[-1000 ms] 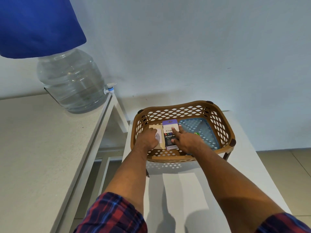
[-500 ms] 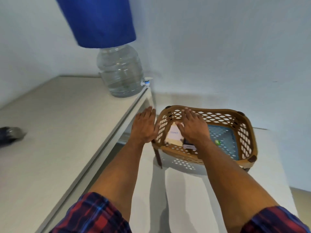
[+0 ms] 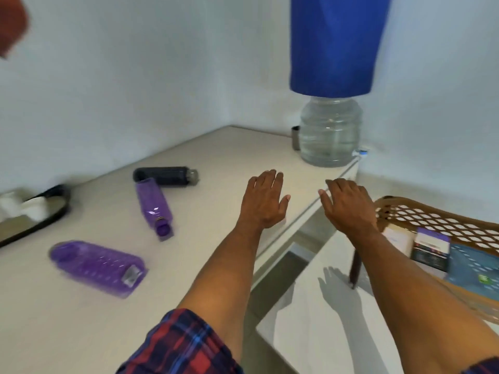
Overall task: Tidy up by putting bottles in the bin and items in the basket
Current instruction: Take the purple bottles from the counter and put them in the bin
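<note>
Basket [image 3: 421, 220] part looks done, so I'm onto bottles: left hand [image 3: 263, 199] and right hand [image 3: 348, 205] both spread, empty. Next grab the near purple bottle [image 3: 155, 205] lying on the counter [image 3: 81, 306]; can't see the bin.

Purple bottles [image 3: 98, 266]: translucent glossy plastic. Dark bottle [image 3: 165, 176]: matt, maybe metal, blurred. Basket [image 3: 442, 222]: brown plastic lattice. Counter [image 3: 81, 306]: smooth matt. Sleeve [image 3: 186, 346]: plaid cloth.
</note>
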`<action>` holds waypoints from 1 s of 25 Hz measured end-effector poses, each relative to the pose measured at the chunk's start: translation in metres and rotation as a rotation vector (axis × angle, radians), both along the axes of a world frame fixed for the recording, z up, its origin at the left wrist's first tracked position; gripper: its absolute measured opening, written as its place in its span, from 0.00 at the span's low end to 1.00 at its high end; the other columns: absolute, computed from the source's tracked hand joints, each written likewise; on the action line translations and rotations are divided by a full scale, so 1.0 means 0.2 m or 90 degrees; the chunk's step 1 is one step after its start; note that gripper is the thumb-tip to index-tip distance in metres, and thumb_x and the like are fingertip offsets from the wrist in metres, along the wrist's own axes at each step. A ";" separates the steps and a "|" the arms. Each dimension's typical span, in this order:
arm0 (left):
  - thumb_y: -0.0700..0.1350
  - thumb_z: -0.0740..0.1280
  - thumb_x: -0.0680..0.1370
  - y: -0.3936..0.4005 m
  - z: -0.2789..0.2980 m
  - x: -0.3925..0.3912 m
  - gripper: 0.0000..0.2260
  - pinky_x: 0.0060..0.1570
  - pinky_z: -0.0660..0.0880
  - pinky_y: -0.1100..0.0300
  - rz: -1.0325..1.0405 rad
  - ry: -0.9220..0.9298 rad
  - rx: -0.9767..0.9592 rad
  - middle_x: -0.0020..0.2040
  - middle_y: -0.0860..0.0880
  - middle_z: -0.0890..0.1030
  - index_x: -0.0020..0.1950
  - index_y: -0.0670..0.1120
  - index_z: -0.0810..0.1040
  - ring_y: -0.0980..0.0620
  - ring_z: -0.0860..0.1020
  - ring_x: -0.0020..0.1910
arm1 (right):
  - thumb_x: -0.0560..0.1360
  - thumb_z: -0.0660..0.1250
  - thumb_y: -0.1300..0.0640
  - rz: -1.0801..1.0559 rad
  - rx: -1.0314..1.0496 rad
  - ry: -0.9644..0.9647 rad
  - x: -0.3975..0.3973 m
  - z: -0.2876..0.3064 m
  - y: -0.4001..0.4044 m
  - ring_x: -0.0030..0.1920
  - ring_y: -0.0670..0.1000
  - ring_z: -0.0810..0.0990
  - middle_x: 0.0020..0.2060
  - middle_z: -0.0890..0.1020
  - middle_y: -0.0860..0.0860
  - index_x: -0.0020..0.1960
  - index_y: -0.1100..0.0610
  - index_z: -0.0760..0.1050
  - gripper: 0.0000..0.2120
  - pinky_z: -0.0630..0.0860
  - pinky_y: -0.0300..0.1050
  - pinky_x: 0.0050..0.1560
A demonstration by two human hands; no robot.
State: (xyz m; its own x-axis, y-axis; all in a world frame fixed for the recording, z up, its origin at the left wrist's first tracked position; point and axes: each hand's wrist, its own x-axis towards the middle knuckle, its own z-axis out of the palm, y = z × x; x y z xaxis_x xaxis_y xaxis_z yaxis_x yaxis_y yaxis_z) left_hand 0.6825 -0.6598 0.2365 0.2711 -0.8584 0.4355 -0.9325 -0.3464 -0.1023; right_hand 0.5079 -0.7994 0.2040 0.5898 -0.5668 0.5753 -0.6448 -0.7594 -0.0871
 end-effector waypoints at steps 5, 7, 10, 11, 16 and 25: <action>0.56 0.59 0.80 0.60 0.03 0.35 0.25 0.67 0.66 0.46 0.097 0.025 -0.043 0.70 0.43 0.73 0.73 0.43 0.69 0.42 0.71 0.68 | 0.83 0.60 0.49 0.054 0.014 -0.046 0.52 0.08 0.52 0.52 0.63 0.80 0.52 0.83 0.60 0.60 0.61 0.79 0.17 0.75 0.56 0.51; 0.57 0.59 0.80 0.80 0.04 0.49 0.24 0.65 0.67 0.47 0.121 0.010 -0.039 0.68 0.44 0.75 0.71 0.44 0.71 0.42 0.73 0.65 | 0.83 0.60 0.48 0.106 0.017 -0.038 0.73 0.08 0.75 0.52 0.62 0.80 0.53 0.83 0.59 0.61 0.60 0.79 0.18 0.75 0.55 0.51; 0.58 0.58 0.80 1.06 0.06 0.67 0.23 0.64 0.69 0.47 0.180 0.002 -0.050 0.64 0.44 0.78 0.67 0.44 0.73 0.43 0.76 0.62 | 0.83 0.60 0.48 0.217 0.012 -0.052 1.00 0.10 1.04 0.51 0.60 0.81 0.53 0.84 0.58 0.60 0.60 0.80 0.17 0.75 0.53 0.50; 0.59 0.57 0.80 1.15 0.07 0.73 0.23 0.63 0.69 0.47 0.208 0.004 -0.047 0.64 0.44 0.79 0.67 0.45 0.74 0.43 0.76 0.61 | 0.83 0.61 0.48 0.258 0.007 -0.066 1.08 0.12 1.11 0.50 0.59 0.82 0.53 0.84 0.58 0.59 0.59 0.80 0.17 0.76 0.52 0.49; 0.69 0.45 0.77 1.71 0.10 0.98 0.34 0.64 0.67 0.45 0.353 0.011 0.132 0.65 0.45 0.79 0.71 0.49 0.71 0.42 0.76 0.61 | 0.79 0.56 0.34 0.565 -0.007 -0.009 1.41 0.23 1.45 0.38 0.51 0.82 0.44 0.85 0.50 0.55 0.53 0.81 0.25 0.75 0.42 0.37; 0.78 0.52 0.70 2.11 -0.03 1.00 0.44 0.66 0.72 0.46 0.460 0.139 0.179 0.79 0.50 0.63 0.80 0.54 0.60 0.43 0.74 0.68 | 0.64 0.65 0.23 0.686 0.217 0.424 1.75 0.11 1.75 0.46 0.50 0.82 0.51 0.83 0.47 0.65 0.48 0.72 0.39 0.81 0.51 0.54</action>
